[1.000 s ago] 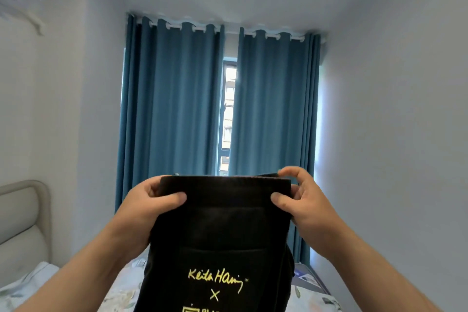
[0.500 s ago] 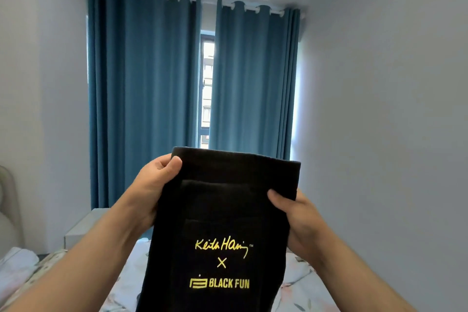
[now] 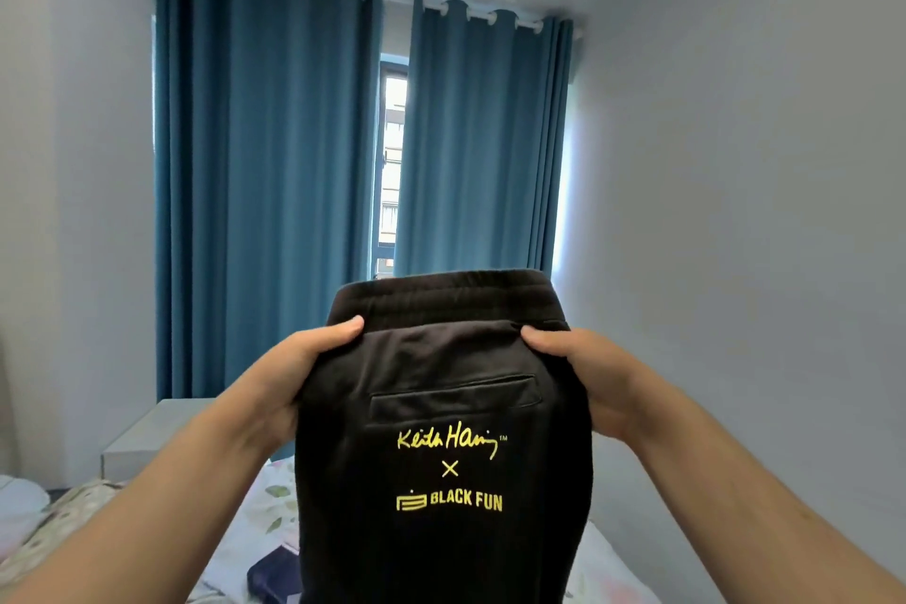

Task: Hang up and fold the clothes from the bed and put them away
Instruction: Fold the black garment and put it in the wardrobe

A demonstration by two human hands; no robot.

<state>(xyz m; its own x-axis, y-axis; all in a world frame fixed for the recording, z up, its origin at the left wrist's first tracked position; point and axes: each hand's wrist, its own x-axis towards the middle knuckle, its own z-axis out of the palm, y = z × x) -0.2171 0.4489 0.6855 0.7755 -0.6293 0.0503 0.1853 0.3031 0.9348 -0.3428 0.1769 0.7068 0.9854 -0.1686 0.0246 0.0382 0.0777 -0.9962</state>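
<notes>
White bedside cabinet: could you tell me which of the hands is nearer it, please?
Left. The left hand grips the black trousers on the side facing the cabinet; the right hand grips their far edge.

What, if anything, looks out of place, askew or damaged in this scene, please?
Nothing stands out. The black trousers show no visible damage, and the left hand and right hand grip them evenly just below the waistband. A dark blue item lies on the bed below, apparently just not put away yet.
</notes>
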